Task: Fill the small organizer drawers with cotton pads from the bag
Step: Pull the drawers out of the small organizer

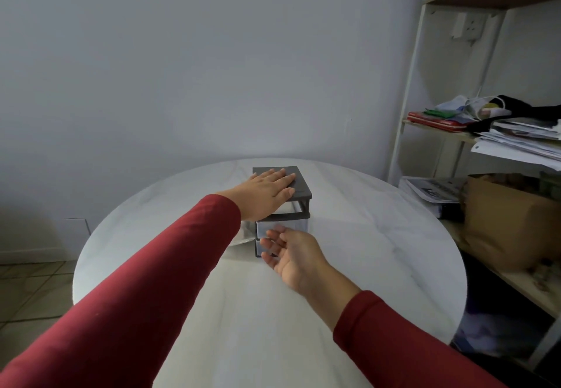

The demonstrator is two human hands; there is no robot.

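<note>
A small organizer (pixel 299 185) with a dark grey frame and clear drawers stands on the round white table (pixel 379 235). My left hand (pixel 267 190) lies flat on its top with fingers straight. My right hand (pixel 291 252) hovers just in front of the clear drawers (pixel 291 226), palm turned left and fingers relaxed, holding nothing. Whether its fingertips touch a drawer front is unclear. A pale bag-like edge (pixel 243 237) peeks out behind my left forearm, mostly hidden. No cotton pads show.
A shelf unit (pixel 413 83) stands to the right, loaded with papers (pixel 522 141), red folders (pixel 437 121) and a brown paper bag (pixel 504 220). A plain wall lies behind the table. Tiled floor shows at the lower left.
</note>
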